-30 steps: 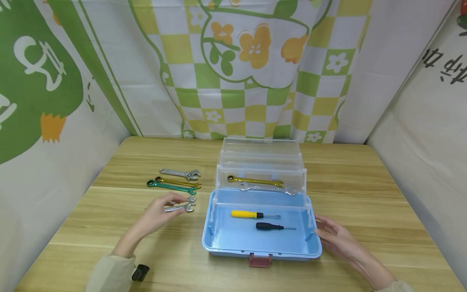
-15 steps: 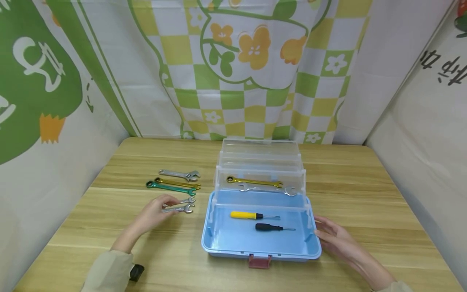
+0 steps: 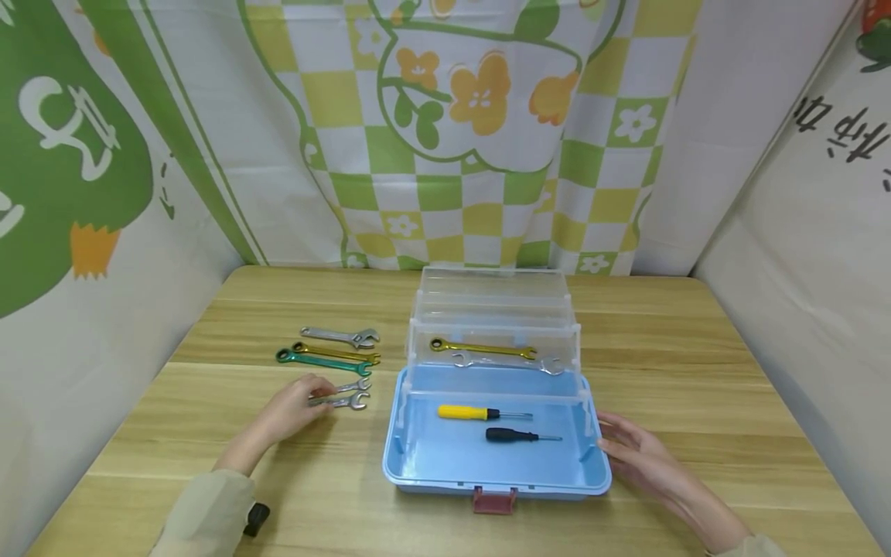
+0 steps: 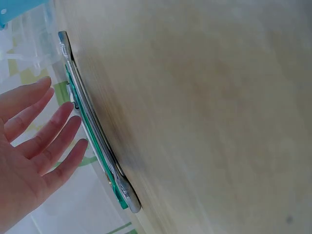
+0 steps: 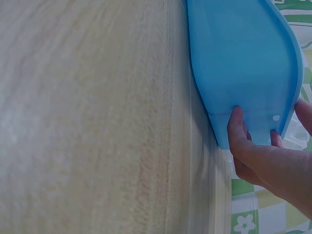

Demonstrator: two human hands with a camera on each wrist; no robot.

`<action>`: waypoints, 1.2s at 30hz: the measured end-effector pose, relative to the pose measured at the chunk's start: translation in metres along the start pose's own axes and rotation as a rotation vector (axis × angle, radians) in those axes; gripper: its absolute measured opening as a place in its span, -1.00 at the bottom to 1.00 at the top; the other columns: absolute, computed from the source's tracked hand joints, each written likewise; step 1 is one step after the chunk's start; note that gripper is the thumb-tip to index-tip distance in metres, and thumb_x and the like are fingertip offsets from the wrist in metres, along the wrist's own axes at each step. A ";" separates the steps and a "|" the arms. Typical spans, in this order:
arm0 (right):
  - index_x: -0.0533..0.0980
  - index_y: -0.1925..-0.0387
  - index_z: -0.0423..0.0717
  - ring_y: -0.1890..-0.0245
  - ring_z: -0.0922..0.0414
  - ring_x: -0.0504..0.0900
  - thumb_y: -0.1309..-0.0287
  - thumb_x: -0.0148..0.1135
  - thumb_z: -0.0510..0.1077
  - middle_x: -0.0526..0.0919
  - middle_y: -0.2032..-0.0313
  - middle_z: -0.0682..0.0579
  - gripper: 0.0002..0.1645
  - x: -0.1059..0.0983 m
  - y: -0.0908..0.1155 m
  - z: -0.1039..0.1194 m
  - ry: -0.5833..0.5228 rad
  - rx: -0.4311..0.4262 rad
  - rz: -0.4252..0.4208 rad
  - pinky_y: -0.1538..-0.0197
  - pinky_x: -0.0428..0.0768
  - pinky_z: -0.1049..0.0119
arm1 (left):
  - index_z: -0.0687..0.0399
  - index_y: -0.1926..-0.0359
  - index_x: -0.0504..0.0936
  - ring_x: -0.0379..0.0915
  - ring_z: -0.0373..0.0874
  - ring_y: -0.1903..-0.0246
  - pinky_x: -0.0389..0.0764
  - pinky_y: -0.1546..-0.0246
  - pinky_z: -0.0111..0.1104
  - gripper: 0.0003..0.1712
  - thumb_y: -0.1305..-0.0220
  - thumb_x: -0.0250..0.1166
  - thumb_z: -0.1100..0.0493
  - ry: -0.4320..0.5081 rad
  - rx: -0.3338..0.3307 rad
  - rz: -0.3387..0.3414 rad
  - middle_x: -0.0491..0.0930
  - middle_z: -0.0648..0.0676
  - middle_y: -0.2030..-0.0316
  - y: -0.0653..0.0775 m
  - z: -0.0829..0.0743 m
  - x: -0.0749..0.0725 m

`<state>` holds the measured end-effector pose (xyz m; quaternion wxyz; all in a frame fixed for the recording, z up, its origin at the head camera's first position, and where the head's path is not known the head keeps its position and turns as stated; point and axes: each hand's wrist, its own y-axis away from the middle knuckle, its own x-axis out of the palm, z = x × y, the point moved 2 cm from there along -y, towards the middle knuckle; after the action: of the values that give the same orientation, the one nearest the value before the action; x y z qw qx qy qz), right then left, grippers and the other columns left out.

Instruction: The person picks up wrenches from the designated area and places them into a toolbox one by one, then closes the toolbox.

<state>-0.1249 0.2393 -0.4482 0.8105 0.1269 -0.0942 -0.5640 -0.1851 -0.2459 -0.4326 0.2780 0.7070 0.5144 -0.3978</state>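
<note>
My left hand [image 3: 295, 406] is over the handle ends of two small silver wrenches, a nearer open-end wrench [image 3: 351, 401] and a farther one [image 3: 358, 384], on the table. In the left wrist view its fingers [image 4: 63, 151] are spread and loosely straight, apart from the wrenches. A green ratchet wrench [image 3: 323, 361], a gold one [image 3: 341, 353] and an adjustable wrench [image 3: 341, 336] lie just beyond. My right hand [image 3: 640, 456] rests against the right side of the blue toolbox [image 3: 497, 487], fingers on its outer wall and thumb by the rim.
In the open box lie a yellow screwdriver [image 3: 465, 412] and a black screwdriver [image 3: 511, 435]. Its raised clear trays [image 3: 494, 309] carry a gold wrench [image 3: 483, 348] and a silver double-ended wrench [image 3: 508, 363]. A patterned curtain [image 3: 480, 186] hangs behind the wooden table [image 3: 668, 348].
My left hand has let go of the silver wrenches and drawn back a little left, showing more of their handles. The right hand stays at the toolbox. The head view has shifted slightly.
</note>
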 end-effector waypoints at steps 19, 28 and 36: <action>-0.16 -0.27 -0.42 -0.20 -0.17 0.15 -0.20 0.02 -0.12 -0.06 -0.23 -0.46 -0.19 0.001 0.000 0.000 0.003 0.003 -0.008 -0.14 0.31 0.12 | 0.29 0.38 0.58 0.28 -0.15 0.48 0.36 0.47 -0.34 -0.85 0.07 0.23 0.46 -0.080 -0.024 0.096 0.42 0.03 0.52 -0.010 0.004 0.003; -0.17 -0.27 -0.42 -0.20 -0.18 0.14 -0.21 0.01 -0.12 -0.06 -0.23 -0.46 -0.19 0.001 0.001 0.001 0.002 0.003 -0.006 -0.14 0.31 0.11 | 0.24 0.42 0.56 0.20 -0.17 0.53 0.28 0.51 -0.37 -0.80 0.15 0.26 0.50 -0.104 -0.007 0.111 0.36 0.02 0.56 -0.015 0.004 0.004; -0.18 -0.27 -0.43 -0.21 -0.17 0.13 -0.21 0.01 -0.13 -0.07 -0.23 -0.46 -0.18 0.001 0.001 0.001 -0.003 -0.003 -0.009 -0.15 0.30 0.11 | 0.24 0.44 0.54 0.28 -0.16 0.51 0.36 0.49 -0.35 -0.79 0.19 0.29 0.51 -0.036 0.015 0.180 0.42 0.03 0.56 -0.022 0.008 0.002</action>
<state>-0.1238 0.2385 -0.4473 0.8079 0.1253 -0.0940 -0.5681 -0.2080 -0.2445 -0.4384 0.3167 0.7451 0.4407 -0.3878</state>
